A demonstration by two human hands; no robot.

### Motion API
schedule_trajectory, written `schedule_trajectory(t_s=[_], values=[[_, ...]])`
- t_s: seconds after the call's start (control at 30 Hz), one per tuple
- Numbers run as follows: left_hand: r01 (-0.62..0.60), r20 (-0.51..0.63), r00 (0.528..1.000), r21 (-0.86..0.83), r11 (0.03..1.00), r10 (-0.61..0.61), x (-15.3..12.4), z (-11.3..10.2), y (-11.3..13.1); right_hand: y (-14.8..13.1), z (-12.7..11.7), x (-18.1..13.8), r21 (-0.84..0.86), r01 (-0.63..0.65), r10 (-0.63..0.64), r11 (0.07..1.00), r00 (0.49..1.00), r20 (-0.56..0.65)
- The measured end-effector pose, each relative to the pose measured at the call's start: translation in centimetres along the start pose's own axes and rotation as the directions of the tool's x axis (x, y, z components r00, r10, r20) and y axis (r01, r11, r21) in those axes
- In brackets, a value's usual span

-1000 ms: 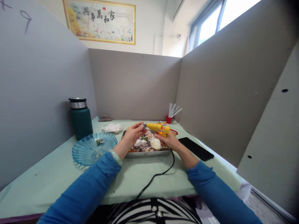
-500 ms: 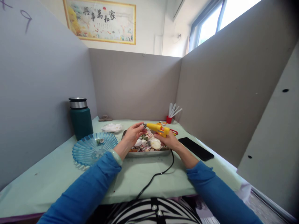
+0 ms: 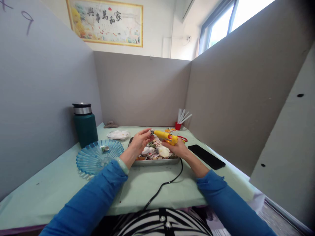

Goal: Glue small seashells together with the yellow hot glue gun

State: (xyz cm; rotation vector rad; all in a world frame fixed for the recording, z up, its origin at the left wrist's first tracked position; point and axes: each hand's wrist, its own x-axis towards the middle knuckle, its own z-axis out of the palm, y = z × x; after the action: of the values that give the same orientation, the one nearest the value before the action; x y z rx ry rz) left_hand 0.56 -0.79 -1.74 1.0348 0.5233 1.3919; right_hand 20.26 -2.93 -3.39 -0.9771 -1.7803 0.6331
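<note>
My right hand (image 3: 177, 147) is wrapped round the handle of a yellow hot glue gun (image 3: 163, 135), its nozzle pointing left. My left hand (image 3: 141, 141) is at the nozzle tip, fingers curled and pinched together; whatever small thing they hold is hidden by the fingers. Beneath both hands lies a metal tray (image 3: 157, 162) heaped with seashells (image 3: 163, 151), white, pink and orange-brown. From under the right hand a black cord (image 3: 165, 184) runs down to the table's near edge.
A blue glass dish (image 3: 85, 162) with a small shell piece stands left, near a green bottle (image 3: 86, 127). Behind are a white crumpled item (image 3: 117, 134), and a red cup (image 3: 178, 126) of glue sticks. A black phone (image 3: 206, 156) lies right. Grey partitions surround the table.
The glue gun and my right hand have shifted very slightly to the left. My left hand stays at the nozzle.
</note>
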Motion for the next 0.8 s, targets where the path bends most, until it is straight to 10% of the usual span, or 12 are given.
schedule_trajectory(t_s=[0.8], values=[[0.013,0.040,0.999,-0.046,0.999,-0.012,-0.10,0.20,0.13,0.10,0.06,-0.14,-0.255,0.202,-0.210,0.946,0.978,-0.006]])
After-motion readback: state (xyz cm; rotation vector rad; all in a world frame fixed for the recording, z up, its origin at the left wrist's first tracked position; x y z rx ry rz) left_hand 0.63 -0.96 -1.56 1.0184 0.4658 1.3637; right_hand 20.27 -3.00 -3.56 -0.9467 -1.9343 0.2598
